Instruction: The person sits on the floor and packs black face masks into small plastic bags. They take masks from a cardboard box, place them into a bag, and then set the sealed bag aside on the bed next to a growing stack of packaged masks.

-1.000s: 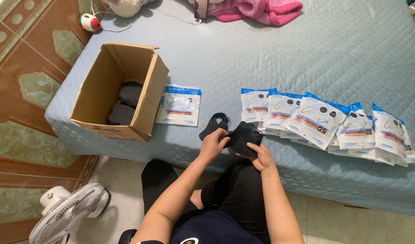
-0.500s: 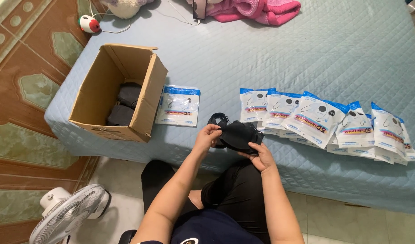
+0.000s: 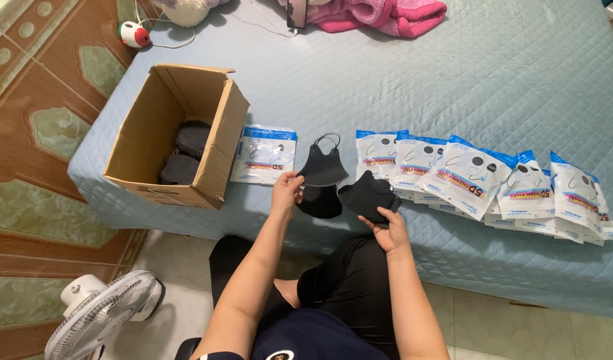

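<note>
The person is sorting black masks at the bed [image 3: 493,80] edge: the left hand [image 3: 286,192] is pinching one mask [image 3: 323,167] by its edge, lifting it clear, while the right hand [image 3: 388,223] is cupping a stack [image 3: 368,195], fingers curled under. The lifted mask looks bound for the box [image 3: 176,137] or single pouch [image 3: 265,155] beside it, calling for a leftward carry.

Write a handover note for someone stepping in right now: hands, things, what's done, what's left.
Left hand: pinches a black mask by its edge, lifted over the bed.
Right hand: holds a small stack of black masks.
Another mask lies between the hands.
Box: open, dark mask bundles inside.
One pouch lies beside the box; a row of pouches lies to the right.
Done: some masks out of a pouch. Left: the row looks unopened.
</note>
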